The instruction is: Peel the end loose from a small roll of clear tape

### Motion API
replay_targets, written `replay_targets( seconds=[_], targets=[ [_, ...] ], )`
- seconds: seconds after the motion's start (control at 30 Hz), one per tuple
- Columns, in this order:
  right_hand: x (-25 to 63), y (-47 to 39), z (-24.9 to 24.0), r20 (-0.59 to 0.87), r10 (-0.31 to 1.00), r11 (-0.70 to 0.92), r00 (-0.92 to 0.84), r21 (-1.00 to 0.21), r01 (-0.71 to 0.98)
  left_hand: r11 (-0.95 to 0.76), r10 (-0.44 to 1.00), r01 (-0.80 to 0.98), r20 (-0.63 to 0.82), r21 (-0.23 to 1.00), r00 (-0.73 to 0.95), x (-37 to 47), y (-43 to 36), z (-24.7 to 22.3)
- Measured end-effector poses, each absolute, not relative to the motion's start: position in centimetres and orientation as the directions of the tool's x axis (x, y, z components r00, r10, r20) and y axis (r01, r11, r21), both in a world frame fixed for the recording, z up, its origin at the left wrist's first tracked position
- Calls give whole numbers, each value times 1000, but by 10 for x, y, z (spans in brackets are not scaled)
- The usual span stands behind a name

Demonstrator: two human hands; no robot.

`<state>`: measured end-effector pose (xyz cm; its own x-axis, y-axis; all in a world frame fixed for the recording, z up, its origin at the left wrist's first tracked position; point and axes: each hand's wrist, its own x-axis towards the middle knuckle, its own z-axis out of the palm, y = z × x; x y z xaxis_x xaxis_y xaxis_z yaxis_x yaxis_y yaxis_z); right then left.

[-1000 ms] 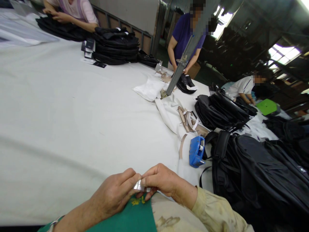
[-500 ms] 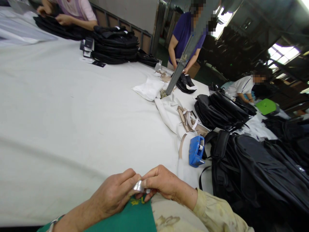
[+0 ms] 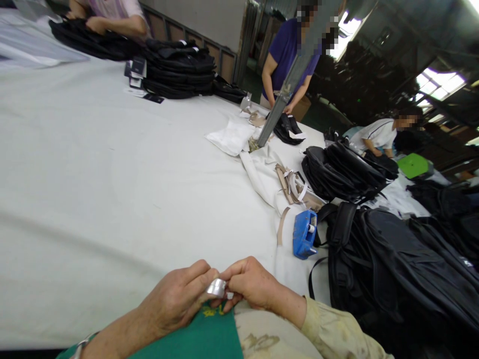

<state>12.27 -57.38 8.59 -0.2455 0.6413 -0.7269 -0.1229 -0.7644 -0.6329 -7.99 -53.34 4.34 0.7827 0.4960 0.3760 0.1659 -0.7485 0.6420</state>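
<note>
Hands are held close together at the near edge of the table (image 3: 112, 189), just above a green apron (image 3: 202, 339). A small shiny strip (image 3: 217, 287) is pinched between thumb and forefinger of the left hand (image 3: 175, 301), and its other end is pinched by the fingertips of the right hand (image 3: 250, 284); both hands are closed on it, with no fingers spread. Whether the strip is tape, foil or a label cannot be told.

Compared with a second ago, very little has changed: the strip is now turned slightly more toward the camera and catches more light, and both hands sit a touch lower in the picture. The pinch is kept on both sides, so the work on the strip appears to be mid-way, not finished.

To the right, a blue tape dispenser (image 3: 305, 233) lies on the white cloth, just beside a pile of black backpacks (image 3: 392, 259). At the far side of the table, other people's hands are busy with another stack of black bags (image 3: 179, 70).
</note>
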Motion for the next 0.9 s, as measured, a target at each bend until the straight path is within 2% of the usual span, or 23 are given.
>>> replay_targets(
  seconds=[0.17, 0.53, 0.6, 0.77, 0.9],
  targets=[
    [126, -571, 97, -679, 661, -745, -320, -644, -171, -766, 488, 151, 412, 625, 770, -77, -532, 49],
    [118, -571, 89, -745, 630, -772, -217, -630, -80, -752, 499, 169, 382, 637, 778, -79, -534, 45],
    [121, -572, 91, -719, 663, -740, -210, -671, -41, -765, 509, 191, 395, 616, 765, -80, -534, 46],
    [129, -571, 98, -625, 780, -618, -13, -774, 134, -826, 527, 311, 450, 470, 721, -79, -532, 56],
    [128, -570, 97, -602, 777, -601, -184, -796, 71, -850, 496, 307, 455, 428, 740, -77, -532, 61]
  ],
)
